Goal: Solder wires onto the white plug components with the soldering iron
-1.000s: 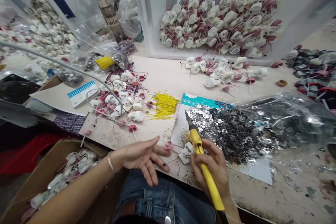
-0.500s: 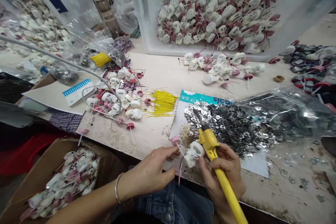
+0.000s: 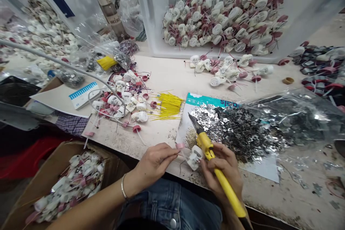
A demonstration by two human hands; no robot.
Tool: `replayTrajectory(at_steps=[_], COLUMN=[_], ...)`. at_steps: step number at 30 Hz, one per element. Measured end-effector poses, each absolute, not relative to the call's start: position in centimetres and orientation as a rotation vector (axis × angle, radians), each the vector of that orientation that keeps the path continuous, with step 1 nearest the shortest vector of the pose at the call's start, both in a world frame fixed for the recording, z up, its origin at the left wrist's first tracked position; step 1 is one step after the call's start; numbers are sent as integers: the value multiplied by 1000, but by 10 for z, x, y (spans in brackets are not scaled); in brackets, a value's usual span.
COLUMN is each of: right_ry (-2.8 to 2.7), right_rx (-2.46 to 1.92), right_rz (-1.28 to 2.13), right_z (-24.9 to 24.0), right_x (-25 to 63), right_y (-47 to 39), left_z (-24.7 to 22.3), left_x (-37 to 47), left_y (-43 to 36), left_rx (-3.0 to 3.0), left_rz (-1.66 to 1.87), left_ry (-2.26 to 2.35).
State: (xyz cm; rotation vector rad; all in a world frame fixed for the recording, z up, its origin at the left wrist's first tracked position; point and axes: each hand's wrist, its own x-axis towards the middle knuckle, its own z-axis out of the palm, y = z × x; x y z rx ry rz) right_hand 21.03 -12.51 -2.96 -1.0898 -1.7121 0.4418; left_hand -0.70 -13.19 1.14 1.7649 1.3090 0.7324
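My right hand is closed round a yellow soldering iron, its dark tip pointing up and left over the sheet. Between that hand's thumb side and the iron sits a small white plastic housing, with a pink round cap sticking out on its left. My left hand, with a bangle at the wrist, pinches what looks like a thin wire of this housing just below the cap. Another thin wire hangs beneath. Metal tabs lie in a dense pile beyond the iron.
Yellow wires lie bundled left of the sheet. White-and-pink parts are heaped under a grey cable. A translucent bin full of similar parts stands at the back. A cardboard box sits below left, and a plastic bag lies right.
My left fingers have closed from spread into a pinch by the housing's wires. The soldering iron and housing have shifted slightly left, and the view has moved a little.
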Motion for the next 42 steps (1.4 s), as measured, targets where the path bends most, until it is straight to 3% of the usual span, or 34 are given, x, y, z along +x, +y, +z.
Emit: replayTrajectory(at_steps=[9, 14, 18, 25, 30, 35, 39, 42], right_ry=[-1655, -1583, -1340, -1343, -1383, -1355, -1352, -1288], right_rx=[-1112, -1115, -1140, -1248, -1223, -1265, -1274, -1220], right_rz=[276, 346, 734, 572, 567, 554, 561, 619], right_z=[-26, -20, -16, -12, -13, -15, -16, -15], right_x=[206, 194, 177, 168, 169, 169, 172, 181], right_y=[-135, -146, -149, -146, -146, -149, -148, -150], left_z=[11, 24, 28, 25, 27, 29, 34, 34], left_x=[6, 7, 11, 14, 15, 16, 15, 19], left_y=[-129, -130, -131, -128, -125, -126, -122, -120], left_rx=[2151, 2046, 1713, 1427, 1604, 1497, 1874, 2086], left_rz=[197, 509, 658, 656, 485, 603, 380, 344], left_ry=[1526, 1585, 1389, 1514, 1397, 1398, 1193, 1355])
